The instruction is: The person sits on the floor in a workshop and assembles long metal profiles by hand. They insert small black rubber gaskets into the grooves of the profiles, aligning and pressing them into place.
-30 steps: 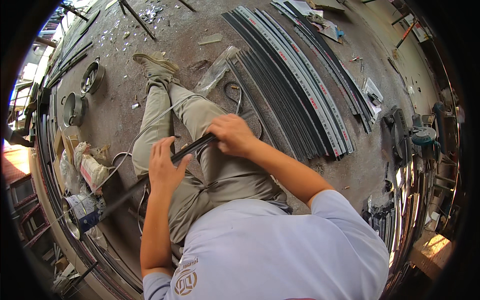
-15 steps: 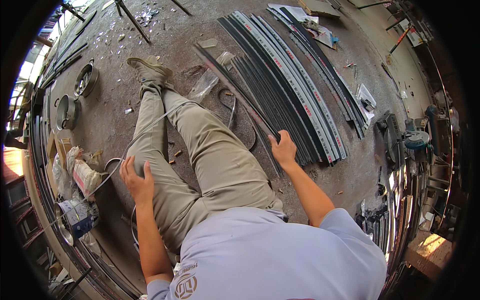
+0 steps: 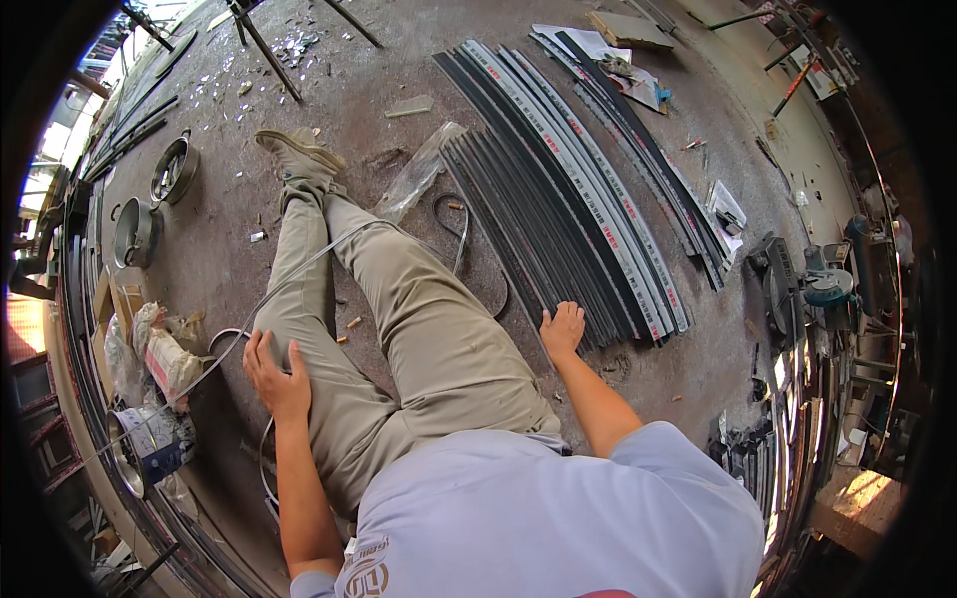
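Note:
My left hand [image 3: 282,382] rests on my left thigh, its fingers spread. A long thin grey strip [image 3: 291,283] crosses my legs and passes beside those fingertips. My right hand [image 3: 565,329] is low at the near end of a row of dark narrow strips [image 3: 508,224] on the floor. Its thumb and fingers are bent around the end of one dark strip at the row's left side; the hand partly hides the grip. Right of that row lie wider dark strips and silver-grey strips [image 3: 570,164] with red marks.
A clear plastic bag [image 3: 419,174] lies beyond my knees. Two round metal pans [image 3: 135,234] sit at the left, with a tin can [image 3: 155,439] nearer me. A power tool with a round guard [image 3: 827,287] stands at the right. Tripod legs [image 3: 267,55] rise at the far left.
My right hand has come down and nearer me. The dark strip it held raised at a slant now lies among the others. My left hand has barely moved.

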